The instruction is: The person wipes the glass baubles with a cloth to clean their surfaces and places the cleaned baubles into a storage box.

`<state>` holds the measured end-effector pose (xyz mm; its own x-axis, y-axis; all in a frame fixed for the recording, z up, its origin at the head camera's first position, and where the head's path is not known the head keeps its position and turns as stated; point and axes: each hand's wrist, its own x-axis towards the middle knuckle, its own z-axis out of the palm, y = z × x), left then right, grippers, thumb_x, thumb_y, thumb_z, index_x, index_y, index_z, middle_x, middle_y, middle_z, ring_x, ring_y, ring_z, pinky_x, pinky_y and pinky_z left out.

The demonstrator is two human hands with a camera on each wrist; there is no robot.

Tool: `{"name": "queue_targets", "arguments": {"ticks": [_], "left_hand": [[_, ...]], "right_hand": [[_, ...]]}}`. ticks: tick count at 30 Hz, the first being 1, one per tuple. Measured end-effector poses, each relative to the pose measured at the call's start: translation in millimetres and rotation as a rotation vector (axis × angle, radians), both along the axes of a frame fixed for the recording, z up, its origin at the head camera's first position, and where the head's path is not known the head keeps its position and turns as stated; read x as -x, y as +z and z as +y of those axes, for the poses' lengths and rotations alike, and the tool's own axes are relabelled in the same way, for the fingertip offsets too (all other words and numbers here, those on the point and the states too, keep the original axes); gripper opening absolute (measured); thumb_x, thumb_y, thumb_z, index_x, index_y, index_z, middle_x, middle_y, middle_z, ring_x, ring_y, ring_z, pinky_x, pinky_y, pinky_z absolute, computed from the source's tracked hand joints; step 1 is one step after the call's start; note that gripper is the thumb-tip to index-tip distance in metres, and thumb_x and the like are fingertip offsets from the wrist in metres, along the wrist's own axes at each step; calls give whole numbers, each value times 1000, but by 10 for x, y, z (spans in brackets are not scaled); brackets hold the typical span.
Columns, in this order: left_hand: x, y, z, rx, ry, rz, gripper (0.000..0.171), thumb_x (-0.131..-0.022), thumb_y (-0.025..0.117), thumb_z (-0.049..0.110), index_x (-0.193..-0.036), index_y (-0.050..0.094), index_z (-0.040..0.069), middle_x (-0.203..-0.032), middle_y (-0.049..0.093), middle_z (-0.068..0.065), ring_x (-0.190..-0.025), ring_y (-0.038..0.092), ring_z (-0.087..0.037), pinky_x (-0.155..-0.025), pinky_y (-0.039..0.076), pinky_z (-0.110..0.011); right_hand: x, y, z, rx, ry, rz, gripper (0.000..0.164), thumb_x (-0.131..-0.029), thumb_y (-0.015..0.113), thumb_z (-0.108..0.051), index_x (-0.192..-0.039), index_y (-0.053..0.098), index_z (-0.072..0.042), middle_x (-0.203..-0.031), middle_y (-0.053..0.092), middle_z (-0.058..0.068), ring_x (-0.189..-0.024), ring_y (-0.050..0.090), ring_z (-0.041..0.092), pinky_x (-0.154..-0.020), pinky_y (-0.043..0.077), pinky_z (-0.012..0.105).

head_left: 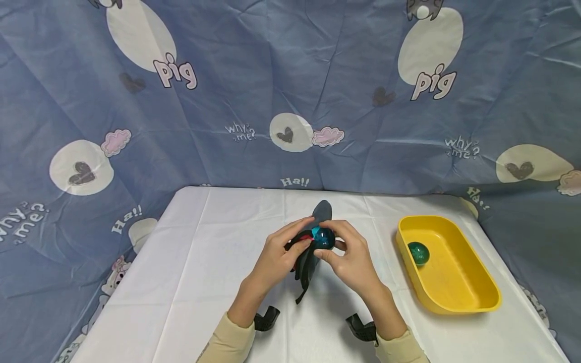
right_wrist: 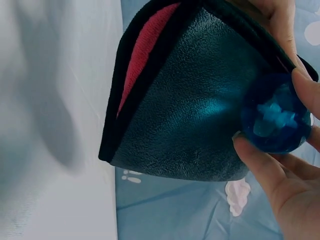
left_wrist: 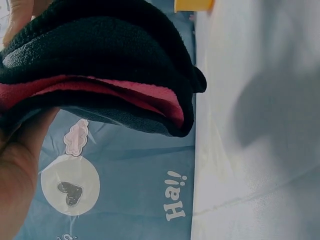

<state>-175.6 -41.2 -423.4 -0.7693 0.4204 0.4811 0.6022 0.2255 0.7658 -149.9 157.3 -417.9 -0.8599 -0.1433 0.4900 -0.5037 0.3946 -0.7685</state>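
My left hand (head_left: 278, 256) grips a folded dark grey cloth (head_left: 306, 262) with black edging, and its pinkish-red inner side shows between the folds. In the left wrist view the folded cloth (left_wrist: 110, 47) hangs from the fingers above the table. My right hand (head_left: 353, 258) holds a clear blue ball (head_left: 324, 238) between thumb and fingers, up against the cloth. Through the right wrist view, pale shapes show inside the ball (right_wrist: 275, 115), and a bluish glow falls on the grey cloth (right_wrist: 185, 105) beside it.
To the right on the white-covered table (head_left: 218, 262) stands a yellow tray (head_left: 454, 277). A green ball (head_left: 418, 253) lies against its left wall. Black wrist mounts (head_left: 268, 319) sit by both wrists. Behind the table hangs a blue printed curtain (head_left: 240, 75).
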Motion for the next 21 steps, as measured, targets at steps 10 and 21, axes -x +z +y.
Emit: {"name": "queue_targets", "arguments": {"ticks": [10,21], "left_hand": [[-4,13,-3,-12,-5,-3,47,-102,57,28,-148,47,29,-149,50,4,-124,61,-16,-89,59,-27],[-6,5,1,-6,3,13,47,-102,57,29,-148,47,30,-149,50,4,-128,58,-15,-91,58,-28]], "right_hand": [[-9,10,-35,62,-34,-14,58,-76,85,-14,-129,63,-18,-119,66,3,-95,66,23,-81,61,33],[5,0,-21,89,-45,-45,50,-80,84,-18,-126,64,-18,-117,67,3,-91,68,16,-79,61,29]]}}
